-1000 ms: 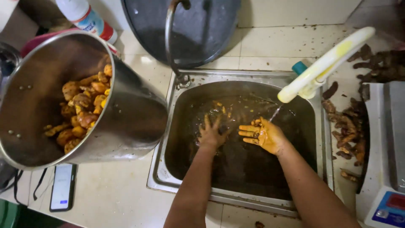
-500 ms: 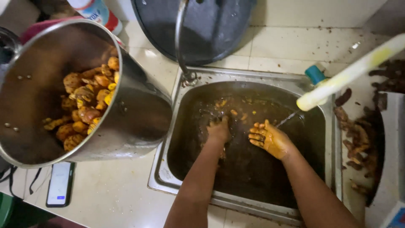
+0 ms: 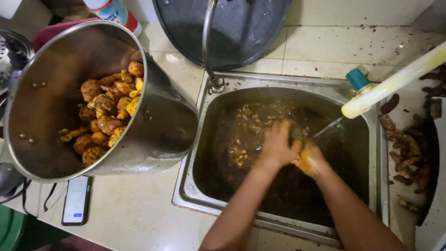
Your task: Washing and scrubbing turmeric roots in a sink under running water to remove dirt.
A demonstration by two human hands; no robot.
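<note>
**Operator:** Both hands are pressed together in the sink: from my feed the left hand (image 3: 278,144) and right hand (image 3: 310,160) touch, fingers curled around something small and orange-brown. I cannot tell exactly what they pinch; motion blurs it.

**Partner:** What surface are you over?

**Operator:** I see a steel sink (image 3: 200,195) set in a pale tiled counter (image 3: 134,214), filled with murky brown water (image 3: 297,195). Tiles at twelve o'clock are speckled with dirt.

**Partner:** And the pieces being washed?

**Operator:** Knobbly orange root pieces (image 3: 244,148) float at nine o'clock of the hands, wet and stained. Both palms are dyed yellow-orange.

**Partner:** Anything around them?

**Operator:** At nine o'clock a big steel pot (image 3: 153,125) lies tilted, its rim just over the sink edge, holding a heap of orange roots (image 3: 109,116). A curved tap (image 3: 208,46) rises at eleven o'clock before a dark round pan (image 3: 241,28). At two o'clock a pale yellow hose (image 3: 395,83) sends a thin stream toward the hands. Dark peelings (image 3: 409,162) lie at three o'clock, and a phone (image 3: 76,200) at eight.
</note>
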